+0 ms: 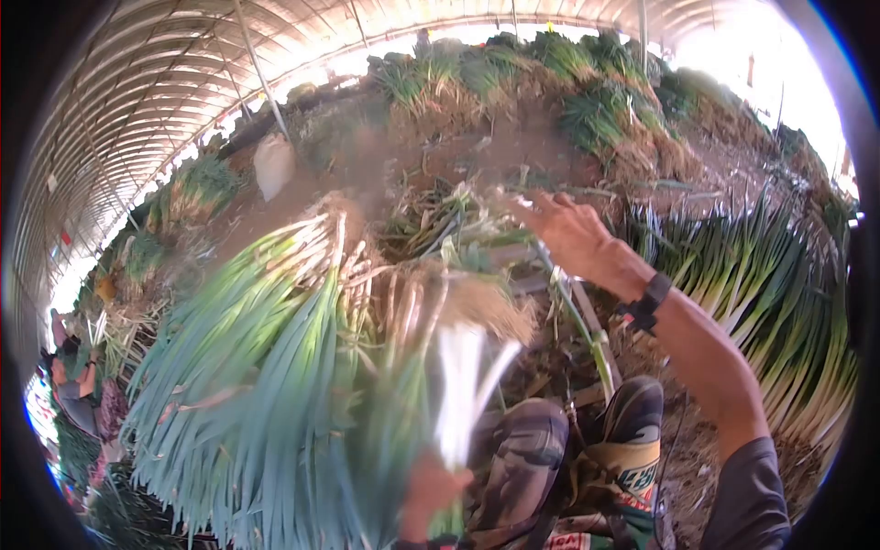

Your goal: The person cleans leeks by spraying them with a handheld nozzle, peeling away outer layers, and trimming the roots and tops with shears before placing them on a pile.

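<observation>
My left hand, blurred, is wrapped round a few green onions with clean white stalks, their roots pointing up. Beside them on the left lies a big heap of green onions, with long blue-green leaves and brown roots at the top. My right hand, wearing a dark wristband, is raised over the loose leaf scraps; its fingers are partly spread, and nothing shows between them. A long green leaf hangs below it.
Rows of green onions lie at the right. More bundles stand on the soil at the back. A white bag hangs by a pole. Another person sits at the far left. My knees are at the bottom.
</observation>
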Action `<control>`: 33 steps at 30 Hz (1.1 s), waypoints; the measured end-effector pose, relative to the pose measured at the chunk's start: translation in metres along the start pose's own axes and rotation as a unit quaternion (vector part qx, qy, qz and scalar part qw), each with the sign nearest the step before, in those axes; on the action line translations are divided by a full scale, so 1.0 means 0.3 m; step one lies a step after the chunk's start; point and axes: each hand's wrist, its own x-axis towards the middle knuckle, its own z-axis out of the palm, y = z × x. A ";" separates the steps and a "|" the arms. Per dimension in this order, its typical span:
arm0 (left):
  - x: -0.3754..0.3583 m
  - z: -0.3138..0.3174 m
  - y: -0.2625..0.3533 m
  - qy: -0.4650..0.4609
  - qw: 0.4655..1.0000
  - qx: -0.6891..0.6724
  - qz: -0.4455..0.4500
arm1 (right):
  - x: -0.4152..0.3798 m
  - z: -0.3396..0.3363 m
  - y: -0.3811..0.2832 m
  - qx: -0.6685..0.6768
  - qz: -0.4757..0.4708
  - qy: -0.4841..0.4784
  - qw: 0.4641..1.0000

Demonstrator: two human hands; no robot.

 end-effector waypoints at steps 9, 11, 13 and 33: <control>-0.024 -0.530 0.045 0.044 0.869 -0.489 -0.061 | -0.312 0.025 -0.105 0.292 0.034 -0.195 0.936; -0.037 -0.605 0.108 0.090 0.862 -0.499 0.002 | -0.369 0.069 -0.135 0.306 0.002 -0.186 0.934; -0.049 -0.681 0.211 0.106 0.834 -0.541 0.022 | -0.392 0.048 -0.169 0.322 -0.017 -0.226 0.919; 0.367 -1.440 0.624 0.446 0.683 -0.543 0.199 | -0.605 0.082 -0.169 0.268 0.027 -0.219 0.938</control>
